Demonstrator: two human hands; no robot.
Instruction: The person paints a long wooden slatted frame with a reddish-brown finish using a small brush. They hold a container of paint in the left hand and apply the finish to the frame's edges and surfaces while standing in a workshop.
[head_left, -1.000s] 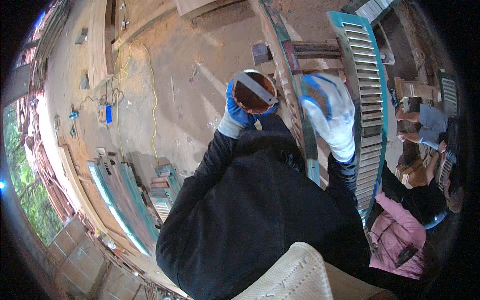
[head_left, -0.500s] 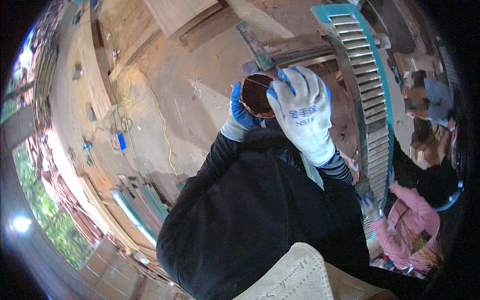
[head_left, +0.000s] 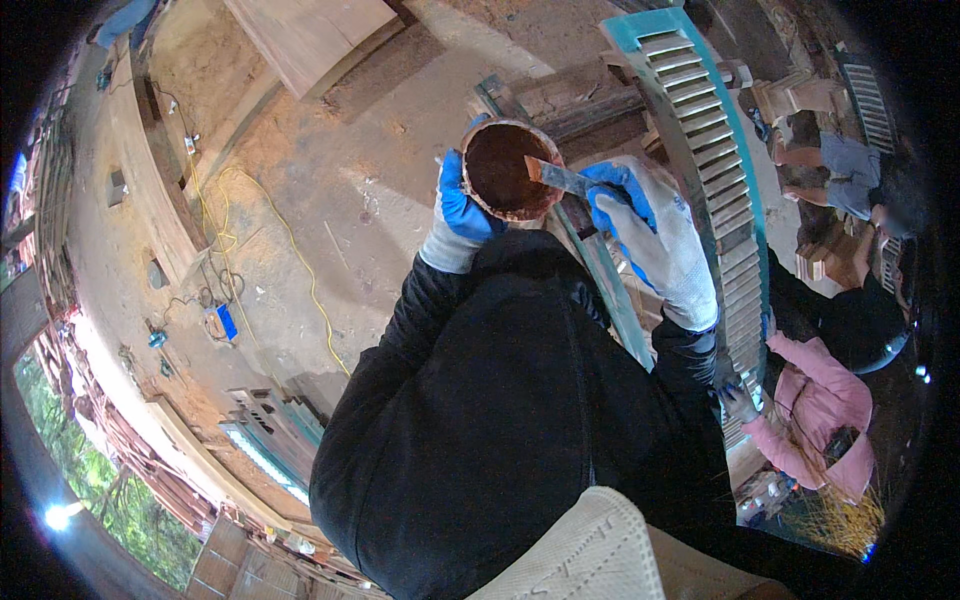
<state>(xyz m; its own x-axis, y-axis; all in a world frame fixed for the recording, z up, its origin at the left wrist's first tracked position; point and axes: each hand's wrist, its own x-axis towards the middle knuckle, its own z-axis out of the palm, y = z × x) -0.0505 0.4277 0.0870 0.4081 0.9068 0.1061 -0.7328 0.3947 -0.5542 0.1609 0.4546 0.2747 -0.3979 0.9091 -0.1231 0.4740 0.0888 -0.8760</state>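
Cup braced by the left hand, flat blade at its mouth

Gloved fingers of the left hand are clamped around the cup's left wall, apparently so that the mouth stays unobstructed on the side facing the other hand. Brown paste lies inside, just right of those fingers. The right hand has its fingers closed on the blade's clean end, probably to spare the glove from the brown-coated tip. That tip sits over the rim, left of the right fingers; whether it touches the paste, I cannot tell. Beyond and below the cup, between the two sets of fingers, runs a teal-edged board. Right of the right fingers stands a louvred shutter, its slats facing up, presumably for access; a co-worker's gloved hand is at its nearer end.
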